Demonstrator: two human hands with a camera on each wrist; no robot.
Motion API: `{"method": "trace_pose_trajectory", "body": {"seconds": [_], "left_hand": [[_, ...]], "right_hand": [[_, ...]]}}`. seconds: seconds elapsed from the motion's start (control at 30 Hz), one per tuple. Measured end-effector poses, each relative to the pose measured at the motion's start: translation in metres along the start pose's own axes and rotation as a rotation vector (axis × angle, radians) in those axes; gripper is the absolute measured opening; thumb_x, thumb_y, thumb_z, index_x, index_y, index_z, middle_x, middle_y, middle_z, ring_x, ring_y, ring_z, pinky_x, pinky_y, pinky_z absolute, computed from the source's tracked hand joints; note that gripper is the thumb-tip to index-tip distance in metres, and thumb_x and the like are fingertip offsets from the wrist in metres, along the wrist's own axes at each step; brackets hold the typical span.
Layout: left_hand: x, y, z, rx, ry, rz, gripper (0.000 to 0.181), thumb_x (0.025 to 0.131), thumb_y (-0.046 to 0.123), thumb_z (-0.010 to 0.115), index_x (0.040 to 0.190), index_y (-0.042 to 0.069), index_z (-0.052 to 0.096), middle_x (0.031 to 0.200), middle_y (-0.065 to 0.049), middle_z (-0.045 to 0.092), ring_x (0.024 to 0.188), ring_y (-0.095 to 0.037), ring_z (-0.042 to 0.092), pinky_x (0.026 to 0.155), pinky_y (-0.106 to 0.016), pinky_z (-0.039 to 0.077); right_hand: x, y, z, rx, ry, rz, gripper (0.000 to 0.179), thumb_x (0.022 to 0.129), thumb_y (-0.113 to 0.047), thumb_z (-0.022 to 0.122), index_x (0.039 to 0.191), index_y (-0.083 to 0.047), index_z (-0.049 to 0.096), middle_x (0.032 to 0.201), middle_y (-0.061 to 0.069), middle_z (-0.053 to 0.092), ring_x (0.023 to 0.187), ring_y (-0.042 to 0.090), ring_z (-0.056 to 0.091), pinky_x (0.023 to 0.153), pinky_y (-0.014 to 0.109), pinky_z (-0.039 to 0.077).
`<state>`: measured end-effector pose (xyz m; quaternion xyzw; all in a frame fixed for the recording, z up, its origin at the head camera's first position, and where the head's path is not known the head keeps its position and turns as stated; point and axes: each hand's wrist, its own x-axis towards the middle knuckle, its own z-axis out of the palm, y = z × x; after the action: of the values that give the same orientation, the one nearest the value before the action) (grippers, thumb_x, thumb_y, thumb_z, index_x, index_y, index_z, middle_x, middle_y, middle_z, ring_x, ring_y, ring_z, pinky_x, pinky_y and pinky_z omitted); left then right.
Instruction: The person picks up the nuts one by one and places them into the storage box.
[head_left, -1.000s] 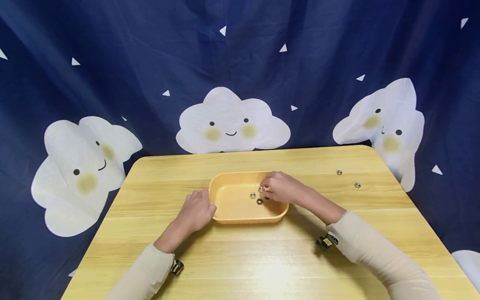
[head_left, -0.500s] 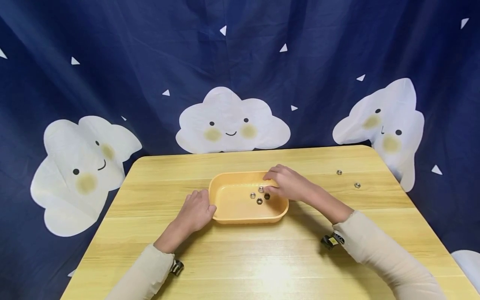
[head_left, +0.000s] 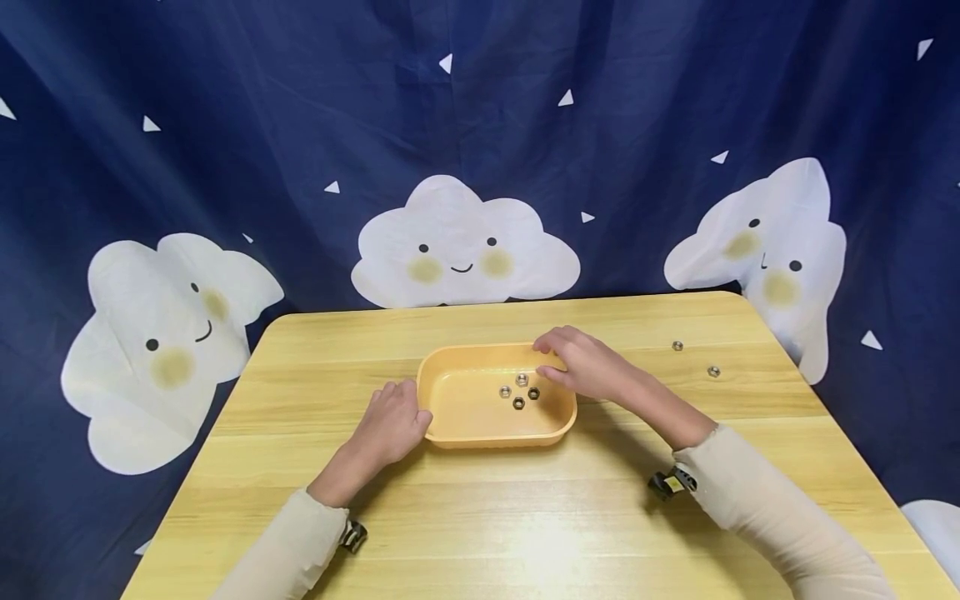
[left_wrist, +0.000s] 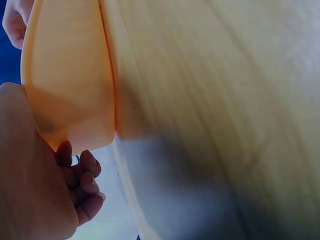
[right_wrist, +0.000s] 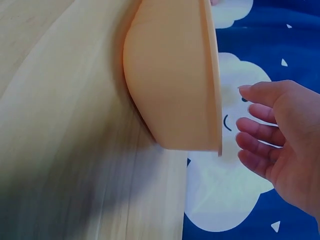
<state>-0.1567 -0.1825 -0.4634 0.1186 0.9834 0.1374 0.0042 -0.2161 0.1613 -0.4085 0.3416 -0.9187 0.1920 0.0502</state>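
A yellow-orange plastic tray [head_left: 480, 439] sits on the table in the head view. My left hand [head_left: 390, 421] grips its left rim, thumb over the edge; in the left wrist view the fingers curl beneath the rim by the tray wall [left_wrist: 70, 75]. Several metal hex nuts lie grouped right of the tray's middle, two silver, such as the silver nut [head_left: 522, 380], and two darker, such as the dark nut [head_left: 519, 403]. Over the tray's right end hovers my right hand [head_left: 588, 367], fingers loosely bent and apart, holding nothing; the right wrist view shows its fingers [right_wrist: 260, 132] beside the rim.
Two more silver nuts lie on the wooden table [head_left: 480, 517] at the back right: a farther nut [head_left: 678, 345] and a nearer nut [head_left: 714, 372]. A dark blue curtain [head_left: 480, 108] with cloud prints hangs behind the table.
My right hand has let go of a silver nut in the tray, spread its fingers and drawn back to the right. The left hand and tray have stayed in place.
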Motion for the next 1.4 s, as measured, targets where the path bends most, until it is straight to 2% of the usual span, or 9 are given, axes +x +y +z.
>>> {"method": "trace_pose_trajectory", "body": {"seconds": [0.33,0.47,0.8,1.1,1.4], "left_hand": [[0.002,-0.002,0.000,-0.011,0.005,0.004,0.015,0.091,0.022,0.053,0.085,0.009,0.050,0.077,-0.004,0.047,0.073,-0.023,0.043,0.072,-0.035,0.033],[0.002,-0.002,0.000,-0.015,-0.004,-0.002,0.015,0.091,0.022,0.052,0.085,0.009,0.049,0.077,-0.004,0.047,0.074,-0.023,0.042,0.073,-0.035,0.033],[-0.001,0.001,-0.001,-0.025,-0.020,-0.019,0.016,0.091,0.023,0.051,0.085,0.009,0.049,0.078,-0.005,0.046,0.074,-0.024,0.041,0.074,-0.035,0.032],[0.000,0.000,-0.001,-0.022,-0.010,-0.014,0.016,0.091,0.023,0.051,0.086,0.008,0.050,0.078,-0.005,0.047,0.074,-0.023,0.042,0.074,-0.035,0.033],[0.000,0.001,-0.001,-0.028,-0.017,-0.021,0.016,0.092,0.023,0.052,0.087,0.008,0.050,0.078,-0.005,0.047,0.075,-0.024,0.043,0.075,-0.036,0.034]], "right_hand": [[-0.004,0.008,-0.007,0.072,0.027,0.031,0.035,0.093,-0.021,0.074,0.122,-0.003,0.067,0.113,0.011,0.071,0.103,0.025,0.067,0.090,0.043,0.056],[-0.006,0.012,-0.007,0.107,0.030,0.048,0.034,0.095,-0.020,0.073,0.123,-0.003,0.066,0.117,0.013,0.070,0.102,0.027,0.067,0.088,0.042,0.056],[-0.011,0.020,-0.007,0.160,0.070,0.099,0.031,0.094,-0.018,0.072,0.121,-0.002,0.066,0.111,0.012,0.069,0.098,0.031,0.067,0.083,0.041,0.055],[-0.017,0.034,-0.006,0.169,0.112,0.160,0.032,0.095,-0.019,0.072,0.122,-0.003,0.066,0.111,0.012,0.069,0.098,0.029,0.067,0.084,0.042,0.055],[-0.022,0.047,0.002,0.225,0.161,0.209,0.031,0.094,-0.015,0.072,0.120,-0.001,0.066,0.109,0.016,0.069,0.096,0.032,0.067,0.084,0.044,0.054]]}}
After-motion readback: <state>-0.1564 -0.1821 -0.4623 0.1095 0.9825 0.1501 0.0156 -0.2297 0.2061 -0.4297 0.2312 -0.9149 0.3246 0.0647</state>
